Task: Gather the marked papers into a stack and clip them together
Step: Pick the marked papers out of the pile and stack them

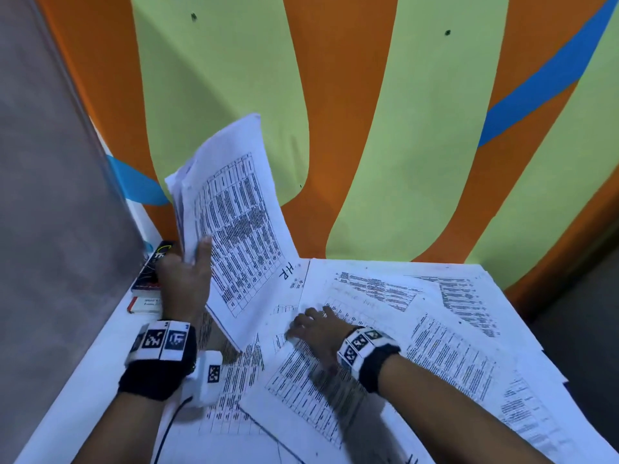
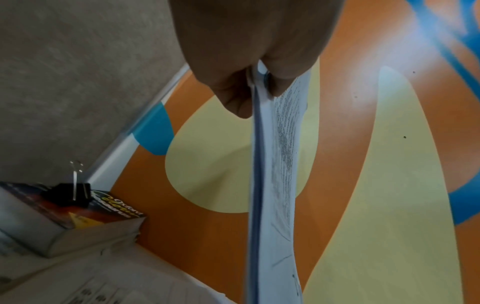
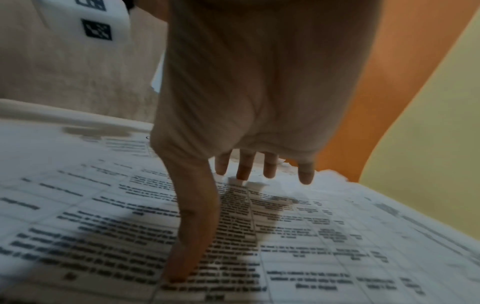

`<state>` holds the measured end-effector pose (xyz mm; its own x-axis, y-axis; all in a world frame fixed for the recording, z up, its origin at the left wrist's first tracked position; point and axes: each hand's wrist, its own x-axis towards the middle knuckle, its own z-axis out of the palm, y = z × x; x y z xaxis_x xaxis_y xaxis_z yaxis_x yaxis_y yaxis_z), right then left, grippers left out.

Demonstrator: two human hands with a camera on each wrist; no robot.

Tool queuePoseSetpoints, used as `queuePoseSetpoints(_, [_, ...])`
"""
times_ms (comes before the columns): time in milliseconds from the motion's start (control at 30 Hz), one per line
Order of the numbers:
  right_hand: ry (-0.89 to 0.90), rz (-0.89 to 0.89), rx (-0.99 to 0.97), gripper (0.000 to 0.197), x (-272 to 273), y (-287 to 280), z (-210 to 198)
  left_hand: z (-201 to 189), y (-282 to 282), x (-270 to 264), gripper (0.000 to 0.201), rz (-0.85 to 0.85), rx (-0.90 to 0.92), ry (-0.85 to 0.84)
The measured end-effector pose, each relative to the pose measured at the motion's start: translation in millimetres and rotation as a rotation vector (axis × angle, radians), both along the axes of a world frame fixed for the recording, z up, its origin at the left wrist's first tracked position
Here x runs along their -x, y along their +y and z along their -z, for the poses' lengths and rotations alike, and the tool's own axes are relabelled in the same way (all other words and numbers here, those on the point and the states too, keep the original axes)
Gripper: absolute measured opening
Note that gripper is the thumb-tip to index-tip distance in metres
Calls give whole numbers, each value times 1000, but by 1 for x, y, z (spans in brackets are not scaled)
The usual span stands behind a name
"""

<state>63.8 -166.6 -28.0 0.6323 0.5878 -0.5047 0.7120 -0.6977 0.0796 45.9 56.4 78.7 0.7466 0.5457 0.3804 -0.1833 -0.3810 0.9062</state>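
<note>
My left hand [image 1: 187,262] pinches a thin stack of printed sheets [image 1: 234,222] and holds it upright above the table's left side; the left wrist view shows the stack [image 2: 275,185] edge-on between thumb and fingers. The front sheet has a handwritten mark near its lower corner. My right hand [image 1: 311,324] lies flat with straight, spread fingers [image 3: 244,168] on a loose printed sheet [image 1: 301,386] on the table. Several more printed sheets [image 1: 452,329] lie scattered and overlapping across the table. A black binder clip [image 2: 74,194] stands on a thick book [image 2: 85,218] at the far left.
The book [image 1: 155,266] and a small red-and-white box [image 1: 145,304] sit by the grey wall at the left. The white table [image 1: 83,373] meets an orange, green and blue wall behind. A white wrist device with a cable [image 1: 207,376] hangs over the papers.
</note>
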Motion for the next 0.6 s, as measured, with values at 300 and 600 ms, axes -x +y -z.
queuePoseSetpoints(300, [-213, -22, -170, 36, 11, -14, -41, 2, 8, 12, 24, 3, -17, -3])
queuePoseSetpoints(600, [-309, 127, 7, 25, 34, -121, -206, -8, 5, 7, 34, -1, 10, -12])
